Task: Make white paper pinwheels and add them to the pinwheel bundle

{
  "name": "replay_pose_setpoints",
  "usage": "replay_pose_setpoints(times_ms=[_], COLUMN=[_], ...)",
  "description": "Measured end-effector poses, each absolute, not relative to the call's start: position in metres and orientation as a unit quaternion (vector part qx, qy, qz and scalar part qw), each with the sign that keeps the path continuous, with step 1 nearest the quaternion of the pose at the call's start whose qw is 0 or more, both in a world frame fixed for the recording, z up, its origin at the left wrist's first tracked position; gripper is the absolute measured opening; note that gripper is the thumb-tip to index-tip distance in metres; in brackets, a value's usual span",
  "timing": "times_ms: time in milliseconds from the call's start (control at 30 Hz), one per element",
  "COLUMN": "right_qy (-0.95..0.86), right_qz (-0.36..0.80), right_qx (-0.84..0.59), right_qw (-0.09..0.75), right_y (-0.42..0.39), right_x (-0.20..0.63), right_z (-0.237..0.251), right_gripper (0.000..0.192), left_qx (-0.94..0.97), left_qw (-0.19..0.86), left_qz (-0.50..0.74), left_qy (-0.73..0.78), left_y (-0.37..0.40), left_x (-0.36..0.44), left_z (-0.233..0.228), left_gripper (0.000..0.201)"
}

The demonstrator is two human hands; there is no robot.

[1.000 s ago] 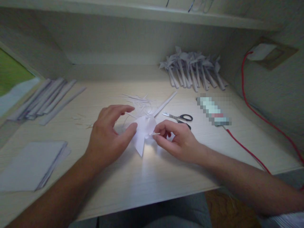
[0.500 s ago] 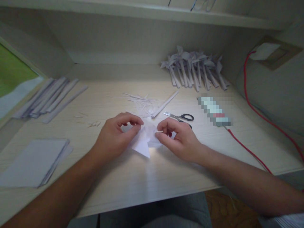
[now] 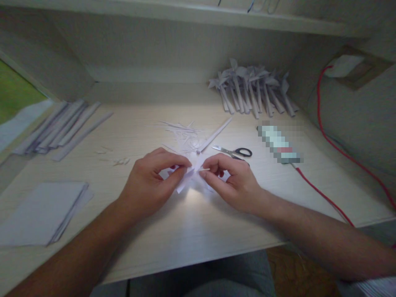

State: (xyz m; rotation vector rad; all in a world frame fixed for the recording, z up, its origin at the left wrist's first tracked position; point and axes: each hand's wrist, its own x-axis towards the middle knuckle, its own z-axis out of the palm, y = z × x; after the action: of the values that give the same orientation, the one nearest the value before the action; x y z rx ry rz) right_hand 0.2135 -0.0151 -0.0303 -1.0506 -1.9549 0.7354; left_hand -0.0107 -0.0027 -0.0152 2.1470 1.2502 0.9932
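My left hand (image 3: 154,175) pinches the edge of a cut white paper pinwheel (image 3: 184,181) between thumb and forefinger. Opposite it, my right hand (image 3: 233,177) is closed in a pinch, with a short thin white strip (image 3: 204,169) showing at its fingertips, close to the pinwheel's centre. The fingers cover much of the pinwheel. Just beyond them lies a rolled paper stick (image 3: 215,135), beside a loose pile of thin paper strips (image 3: 182,133). Scissors with black handles (image 3: 232,152) rest near my right hand, partly hidden by it.
Finished paper pinwheels on sticks (image 3: 253,88) are grouped at the back right. Several paper rolls (image 3: 62,126) and a stack of white paper (image 3: 46,212) lie on the left, with small scraps (image 3: 120,161) nearby. A phone (image 3: 278,144) with a red cable (image 3: 324,198) lies on the right.
My left fingertips have moved slightly right, toward my right hand. The pinwheel's front flap, which pointed toward me, is now gathered up at the fingers. My right hand has barely moved.
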Motion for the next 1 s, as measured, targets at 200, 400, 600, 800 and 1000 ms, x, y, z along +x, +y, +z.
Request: replay_pose_setpoints(times_ms=[200,400,600,800,1000], right_qy=[-0.785,-0.791,-0.791,-0.797,-0.811], right_qz=[0.247,0.239,0.244,0.231,0.212], right_qx=[-0.411,-0.409,-0.410,-0.410,-0.407], right_qw=[0.392,0.387,0.384,0.379,0.364], right_y=[-0.0175,-0.0182,-0.0189,-0.0183,-0.0183], right_x=[0.2143,0.2150,0.2144,0.2141,0.2148], right_z=[-0.0289,-0.0303,-0.0298,-0.0297,-0.0305], right_gripper=[0.005,0.005,0.005,0.008,0.011], left_qx=[0.798,0.788,0.781,0.781,0.788], left_qw=[0.212,0.237,0.260,0.265,0.262], left_qz=[0.352,0.363,0.365,0.363,0.352], left_qy=[0.440,0.438,0.435,0.434,0.432], left_y=[-0.0062,-0.0082,-0.0098,-0.0089,-0.0086], left_x=[-0.0111,-0.0091,-0.0086,-0.0085,-0.0070], left_z=[-0.0144,-0.0138,-0.0142,-0.0161,-0.0184], left_gripper=[0.014,0.015,0.014,0.016,0.017])
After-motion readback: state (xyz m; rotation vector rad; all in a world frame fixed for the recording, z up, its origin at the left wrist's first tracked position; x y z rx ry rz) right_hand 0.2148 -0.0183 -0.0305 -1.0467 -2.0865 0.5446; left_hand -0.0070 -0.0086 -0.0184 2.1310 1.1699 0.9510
